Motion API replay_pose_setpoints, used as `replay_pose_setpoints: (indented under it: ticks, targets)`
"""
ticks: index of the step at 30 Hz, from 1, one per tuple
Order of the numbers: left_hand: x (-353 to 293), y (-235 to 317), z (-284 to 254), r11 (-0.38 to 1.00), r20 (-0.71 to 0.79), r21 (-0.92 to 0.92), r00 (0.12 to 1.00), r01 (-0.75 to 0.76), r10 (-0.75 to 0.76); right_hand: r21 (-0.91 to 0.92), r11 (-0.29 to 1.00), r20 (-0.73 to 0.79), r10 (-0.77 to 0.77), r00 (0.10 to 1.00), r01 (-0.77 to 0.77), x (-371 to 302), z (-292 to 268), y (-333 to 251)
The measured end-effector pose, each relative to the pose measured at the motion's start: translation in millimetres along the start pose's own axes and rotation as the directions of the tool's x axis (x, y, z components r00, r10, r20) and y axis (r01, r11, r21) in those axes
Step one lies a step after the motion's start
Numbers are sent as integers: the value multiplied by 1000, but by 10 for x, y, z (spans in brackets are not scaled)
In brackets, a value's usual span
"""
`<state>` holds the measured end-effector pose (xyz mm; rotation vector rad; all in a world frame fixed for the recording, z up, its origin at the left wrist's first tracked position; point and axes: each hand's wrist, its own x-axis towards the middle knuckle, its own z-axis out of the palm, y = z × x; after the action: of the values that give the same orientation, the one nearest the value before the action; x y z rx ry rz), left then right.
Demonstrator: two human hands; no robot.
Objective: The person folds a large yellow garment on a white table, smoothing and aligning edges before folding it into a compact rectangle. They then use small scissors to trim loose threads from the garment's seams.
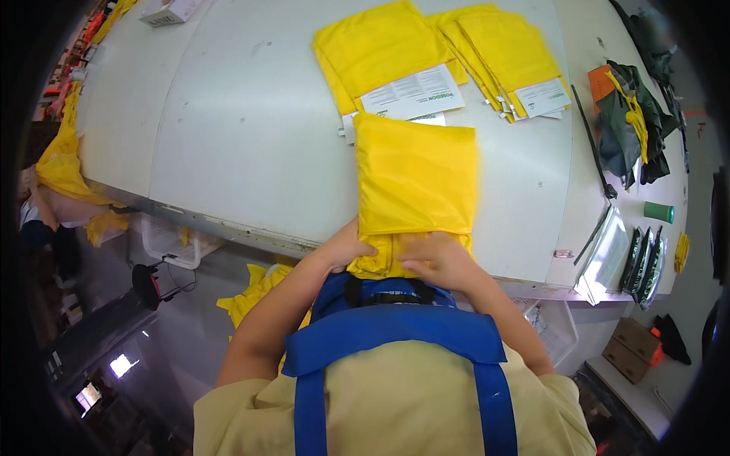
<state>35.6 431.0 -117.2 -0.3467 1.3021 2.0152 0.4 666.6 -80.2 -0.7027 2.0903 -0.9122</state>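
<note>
A squarely folded yellow garment (417,178) of smooth fabric lies at the near edge of the table, its bunched lower end toward my body. At that end's left side, my left hand (354,248) is closed on the cloth, thumb on top and the other fingers hidden. My right hand (439,260) rests over the bunched part at the right. Its fingers are slightly smeared by motion but look apart, with thumb and forefinger separated. Just beyond lie a folded yellow stack (380,53) with a printed white sheet (414,93) and a second yellow stack (506,57).
The white table (236,144) spreads ahead and to both sides. Dark and yellow garments (627,125), a green cylinder (658,212) and clear plastic bags (607,254) lie at the right. Below the edge stand white crates (171,245). Another person's arm (72,211) shows far left.
</note>
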Motion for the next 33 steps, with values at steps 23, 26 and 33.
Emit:
replay_pose_setpoints:
  ticks: [23,26,33]
  targets:
    - [375,749,-129,939,31,-288,979,-186,203,623,738,-777,546,312,259,-318,184,203]
    - [535,753,112,954,-46,-196,974,-228,224,745,610,-98,501,860,-270,-723,311,-31]
    - [645,160,345,663,-304,748,896,15,324,26,976,-768,159,621,-217,-90,-443,207]
